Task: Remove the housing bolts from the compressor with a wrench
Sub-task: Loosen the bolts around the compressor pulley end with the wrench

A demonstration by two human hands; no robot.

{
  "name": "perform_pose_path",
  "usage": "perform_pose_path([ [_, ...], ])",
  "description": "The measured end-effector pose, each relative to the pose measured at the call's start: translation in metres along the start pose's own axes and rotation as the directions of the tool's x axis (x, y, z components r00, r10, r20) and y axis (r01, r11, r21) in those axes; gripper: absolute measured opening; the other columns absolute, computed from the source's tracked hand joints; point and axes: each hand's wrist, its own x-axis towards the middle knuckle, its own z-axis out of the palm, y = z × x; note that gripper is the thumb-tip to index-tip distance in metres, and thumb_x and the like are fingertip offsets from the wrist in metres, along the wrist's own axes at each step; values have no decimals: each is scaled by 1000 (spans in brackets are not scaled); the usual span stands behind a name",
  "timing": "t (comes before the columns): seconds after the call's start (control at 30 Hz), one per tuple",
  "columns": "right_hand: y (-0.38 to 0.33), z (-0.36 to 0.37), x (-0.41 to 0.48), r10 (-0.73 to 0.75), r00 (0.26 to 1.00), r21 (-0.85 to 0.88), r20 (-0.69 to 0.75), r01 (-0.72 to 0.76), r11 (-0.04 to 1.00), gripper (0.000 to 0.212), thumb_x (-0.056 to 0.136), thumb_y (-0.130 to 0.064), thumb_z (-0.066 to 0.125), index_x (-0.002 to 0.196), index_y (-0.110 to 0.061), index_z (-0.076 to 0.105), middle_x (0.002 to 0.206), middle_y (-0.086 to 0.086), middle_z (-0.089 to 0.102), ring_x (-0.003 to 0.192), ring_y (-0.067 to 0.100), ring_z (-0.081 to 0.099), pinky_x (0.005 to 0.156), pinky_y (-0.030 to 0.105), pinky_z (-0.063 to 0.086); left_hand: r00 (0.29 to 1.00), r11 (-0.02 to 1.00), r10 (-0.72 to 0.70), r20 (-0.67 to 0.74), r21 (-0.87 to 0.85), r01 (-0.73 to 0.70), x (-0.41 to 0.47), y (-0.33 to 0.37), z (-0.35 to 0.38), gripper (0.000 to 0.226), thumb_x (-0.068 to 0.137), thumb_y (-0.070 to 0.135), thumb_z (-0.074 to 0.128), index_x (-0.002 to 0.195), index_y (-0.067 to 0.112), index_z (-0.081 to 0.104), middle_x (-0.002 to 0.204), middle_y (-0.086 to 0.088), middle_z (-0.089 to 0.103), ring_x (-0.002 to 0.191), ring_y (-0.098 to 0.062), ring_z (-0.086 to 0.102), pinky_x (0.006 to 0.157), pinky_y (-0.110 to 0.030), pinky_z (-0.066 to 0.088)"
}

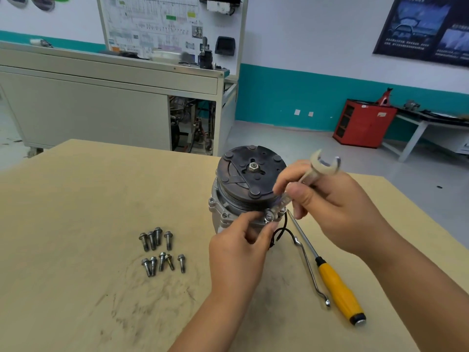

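On the tan counter (76,224), the compressor (236,199) stands upright near the far edge with its dark clutch plate (247,174) facing up. The right hand (340,209) grips the wrench (281,204) by its shaft, fingers and thumb curled round it. The open-ended head tilts up and to the right, above the knuckles. The wrench's lower end sits on a housing bolt (269,216) at the near flange of the compressor. The left hand (238,250) reaches in from below with curled fingers, thumb and forefinger pinching at that lower end (whether they clasp the wrench or the bolt head itself is hard to tell).

To the left, well apart from the compressor, 9 loose bolts (151,240) lie in 2 clusters, 4 farther and 5 nearer. To the right lie a yellow-handled screwdriver (340,288) and, just beside it, a thin bent metal rod (308,265). A black wire (280,231) loops at the compressor's base.
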Motion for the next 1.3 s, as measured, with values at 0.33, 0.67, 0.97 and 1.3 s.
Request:
perform_pose_path([
  [0.33,0,-11,-2,138,989,103,-59,-132,986,11,91,-2,52,84,-7,59,76,1,68,63,14,70,59,18,54,999,998,-47,-20,-33,46,0,-1,5,19,74,24,81,92,23,74,51,7,63,52,-8,63,58,-18,46],
  [0.67,-7,-4,5,135,990,-175,44,-125,977,14,93,-19,42,89,-29,50,77,-7,61,70,4,63,66,29,53,999,1000,-17,-40,-13,16,0,-4,6,18,73,20,81,89,23,74,53,12,59,47,0,52,52,-8,39],
  [0.97,-10,-27,-7,45,965,58,-257,-31,998,13,88,-18,41,86,-17,54,85,1,61,63,14,62,63,26,54,999,1000,19,-46,-24,-21,2,-4,8,16,75,16,80,91,19,76,49,12,54,46,-4,50,53,-14,41],
  [1.3,-4,-25,-18,23,945,36,-326,-11,999,12,89,-16,43,86,-15,55,85,-2,63,63,17,63,62,28,55,996,992,8,-89,-126,-19,-1,10,6,27,75,11,79,84,34,70,53,7,61,49,-10,61,53,-14,46],
])
